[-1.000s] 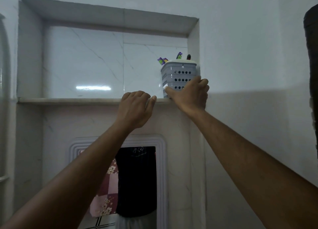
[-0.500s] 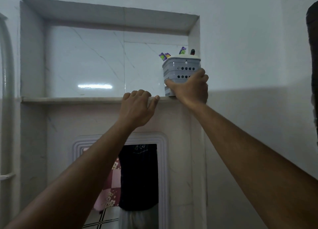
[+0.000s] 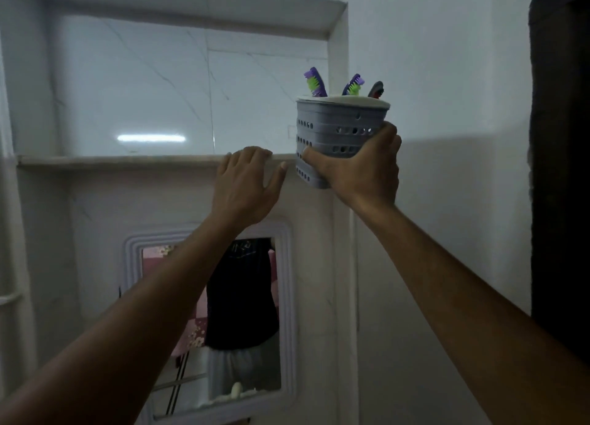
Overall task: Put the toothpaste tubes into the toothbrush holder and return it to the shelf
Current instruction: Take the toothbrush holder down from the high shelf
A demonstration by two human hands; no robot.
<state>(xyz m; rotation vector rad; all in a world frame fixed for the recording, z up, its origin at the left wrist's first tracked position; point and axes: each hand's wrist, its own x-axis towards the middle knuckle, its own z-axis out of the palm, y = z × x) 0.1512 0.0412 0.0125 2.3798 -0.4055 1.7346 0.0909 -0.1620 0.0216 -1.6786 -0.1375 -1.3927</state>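
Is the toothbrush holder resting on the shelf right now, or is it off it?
Apart. The head view shows the toothbrush holder gripped in the right hand, its base hanging below and in front of the shelf edge.

The holder (image 3: 338, 130) is showing pale grey with rows of small dark round holes and a white rim. Two toothbrushes (image 3: 314, 86) are sticking out in purple with lime-green bristles; a third (image 3: 376, 89) is looking dark grey with red. The shelf (image 3: 127, 161) and wall tiles (image 3: 153, 89) are gleaming white with thin grey veins. The mirror (image 3: 287, 297) is wearing a white ridged frame, reflecting black and pink floral cloth.
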